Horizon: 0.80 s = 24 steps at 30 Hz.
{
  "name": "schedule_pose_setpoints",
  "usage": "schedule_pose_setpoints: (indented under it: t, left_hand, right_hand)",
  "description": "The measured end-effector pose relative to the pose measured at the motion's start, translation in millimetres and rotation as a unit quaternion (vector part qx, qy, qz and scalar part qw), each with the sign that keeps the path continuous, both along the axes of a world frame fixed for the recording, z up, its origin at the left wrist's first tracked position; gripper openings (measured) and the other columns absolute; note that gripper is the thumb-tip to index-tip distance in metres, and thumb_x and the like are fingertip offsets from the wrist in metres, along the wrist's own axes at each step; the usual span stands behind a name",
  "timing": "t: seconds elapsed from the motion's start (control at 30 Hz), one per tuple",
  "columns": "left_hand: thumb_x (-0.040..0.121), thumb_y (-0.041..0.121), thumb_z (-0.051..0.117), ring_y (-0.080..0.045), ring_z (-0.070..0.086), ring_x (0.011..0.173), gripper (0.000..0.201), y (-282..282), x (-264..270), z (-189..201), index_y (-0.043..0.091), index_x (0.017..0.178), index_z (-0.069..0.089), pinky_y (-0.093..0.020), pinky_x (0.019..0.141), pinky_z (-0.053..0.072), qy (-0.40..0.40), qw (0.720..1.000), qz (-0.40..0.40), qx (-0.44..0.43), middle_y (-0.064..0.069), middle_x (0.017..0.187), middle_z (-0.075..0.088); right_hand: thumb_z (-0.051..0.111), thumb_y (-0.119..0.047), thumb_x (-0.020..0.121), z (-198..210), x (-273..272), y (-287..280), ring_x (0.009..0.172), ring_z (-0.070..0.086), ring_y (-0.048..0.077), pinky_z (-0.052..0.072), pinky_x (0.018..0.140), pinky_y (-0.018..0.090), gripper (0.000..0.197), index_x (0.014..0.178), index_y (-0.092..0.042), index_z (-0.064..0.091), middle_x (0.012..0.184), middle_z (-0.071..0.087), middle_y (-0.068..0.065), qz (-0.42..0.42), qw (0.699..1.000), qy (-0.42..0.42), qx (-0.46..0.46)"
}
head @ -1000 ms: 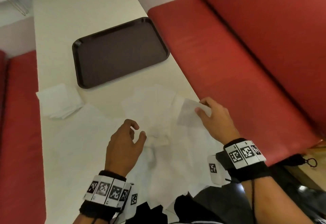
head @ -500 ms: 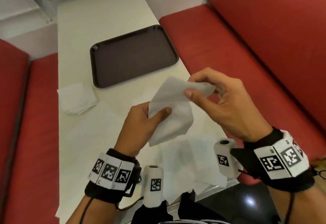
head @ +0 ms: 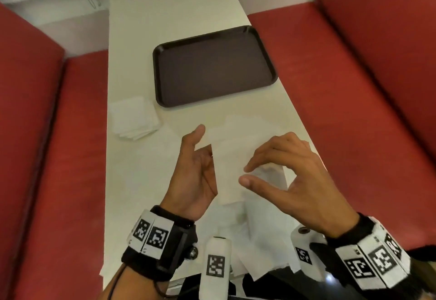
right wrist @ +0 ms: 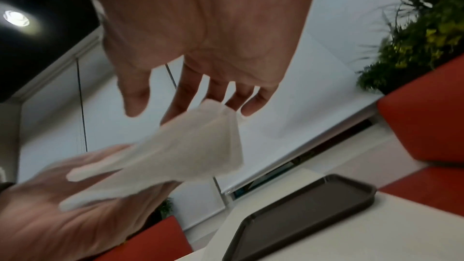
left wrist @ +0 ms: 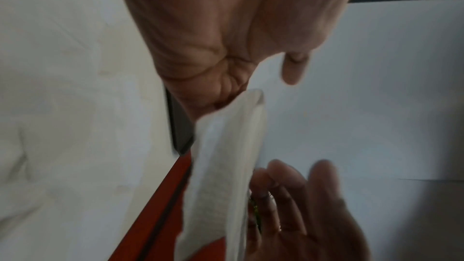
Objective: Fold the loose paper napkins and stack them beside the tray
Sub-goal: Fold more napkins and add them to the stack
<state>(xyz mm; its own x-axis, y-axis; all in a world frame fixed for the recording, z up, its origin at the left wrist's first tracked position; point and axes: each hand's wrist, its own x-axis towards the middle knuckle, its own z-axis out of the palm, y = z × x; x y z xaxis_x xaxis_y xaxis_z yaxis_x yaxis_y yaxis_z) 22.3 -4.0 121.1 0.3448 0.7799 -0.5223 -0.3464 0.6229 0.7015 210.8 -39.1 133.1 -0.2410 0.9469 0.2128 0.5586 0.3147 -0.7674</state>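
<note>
Frame centre: left hand (head: 197,177) and right hand (head: 292,179) are holding one napkin (head: 232,158) above desk (head: 132,181). Tray (head: 213,66) is lying upper centre; folded stack (head: 133,116) is sitting just left of it.

Left hand (head: 195,170) raised, palm turned inward and up, thumb extended, fingers pinching white sheet. Right hand (head: 297,179) opposite, palm down, fingers spread and bent, fingertips (right wrist: 227,104) on sheet's far corner, thumb apart. Tagged bands on both wrists.
</note>
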Motion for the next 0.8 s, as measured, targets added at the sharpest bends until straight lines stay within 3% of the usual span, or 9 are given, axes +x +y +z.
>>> schedule_pose_setpoints:
  t: [0.1,0.17,0.23,0.3,0.4,0.47,0.53,0.67,0.8]
  left_hand:
    - [0.093,0.035,0.055,-0.028,0.067,0.115,0.047,6,-19,-4,0.004,0.125,0.067,-0.046,0.104,0.047,0.050,0.997,-0.001,0.051,-0.015,0.124,0.070]
    - [0.096,0.016,0.057,-0.032,0.065,0.118,0.035,10,-36,-12,0.000,0.126,0.064,-0.044,0.102,0.051,0.076,0.994,0.014,0.073,-0.015,0.124,0.070]
    - [0.097,0.011,0.056,-0.034,0.064,0.119,0.032,18,-55,-16,0.000,0.127,0.063,-0.043,0.101,0.053,0.080,0.993,0.027,0.079,-0.016,0.124,0.069]
    - [0.097,0.016,0.061,-0.029,0.067,0.116,0.029,28,-75,-21,0.005,0.124,0.066,-0.048,0.102,0.052,0.128,0.985,0.024,0.109,-0.011,0.122,0.071]
    - [0.091,0.030,0.072,-0.012,0.068,0.085,0.010,44,-111,-35,0.020,0.089,0.071,-0.036,0.084,0.053,0.247,0.955,-0.012,0.163,0.006,0.086,0.072]
    - [0.089,0.031,0.074,-0.010,0.047,0.063,0.035,58,-135,-43,0.019,0.065,0.051,-0.026,0.066,0.041,0.295,0.941,-0.011,0.165,0.005,0.063,0.046]
    - [0.089,0.026,0.074,-0.009,0.044,0.063,0.031,78,-161,-48,0.014,0.069,0.053,-0.020,0.058,0.039,0.311,0.937,0.030,0.153,0.003,0.065,0.044]
    - [0.090,0.024,0.072,-0.017,0.056,0.075,0.027,131,-219,-70,-0.002,0.086,0.063,-0.025,0.060,0.048,0.372,0.912,0.126,0.121,-0.014,0.082,0.066]
    - [0.089,0.029,0.074,-0.020,0.061,0.072,0.021,169,-253,-98,0.009,0.091,0.074,-0.031,0.065,0.052,0.447,0.874,0.150,0.121,-0.020,0.096,0.073]
  right_hand:
    - [0.075,-0.035,0.085,-8,-21,15,0.101,0.058,0.013,0.048,0.085,0.033,0.018,0.096,-0.025,0.066,0.104,0.058,-0.010,-0.094,0.993,0.075,0.007]
    - [0.076,-0.039,0.080,-14,-35,27,0.099,0.062,0.008,0.054,0.075,0.024,0.033,0.106,-0.029,0.058,0.110,0.055,-0.012,-0.158,0.973,0.147,-0.086]
    - [0.072,-0.042,0.078,-21,-51,36,0.088,0.069,0.006,0.055,0.064,0.020,0.033,0.106,-0.031,0.060,0.106,0.062,-0.015,-0.149,0.947,0.197,-0.207]
    - [0.069,-0.032,0.083,-28,-70,45,0.082,0.073,0.013,0.058,0.063,0.022,0.019,0.100,-0.023,0.067,0.099,0.071,-0.008,-0.135,0.931,0.241,-0.238]
    - [0.068,-0.026,0.085,-41,-101,65,0.081,0.074,0.017,0.062,0.068,0.031,0.015,0.097,-0.017,0.069,0.098,0.073,-0.002,-0.159,0.925,0.269,-0.218]
    - [0.068,-0.027,0.085,-48,-120,79,0.077,0.073,0.016,0.061,0.067,0.031,0.017,0.097,-0.016,0.068,0.097,0.072,-0.002,-0.170,0.926,0.262,-0.214]
    - [0.068,-0.026,0.086,-54,-135,92,0.070,0.072,0.020,0.060,0.062,0.030,0.016,0.098,-0.016,0.068,0.095,0.070,-0.001,-0.174,0.924,0.259,-0.220]
    - [0.067,-0.024,0.088,-63,-137,100,0.068,0.072,0.020,0.060,0.062,0.027,0.011,0.097,-0.018,0.067,0.092,0.070,-0.002,-0.202,0.928,0.226,-0.216]
    - [0.067,-0.024,0.087,-71,-118,91,0.067,0.071,0.020,0.059,0.061,0.031,0.008,0.094,-0.020,0.067,0.091,0.070,-0.003,-0.259,0.921,0.179,-0.228]
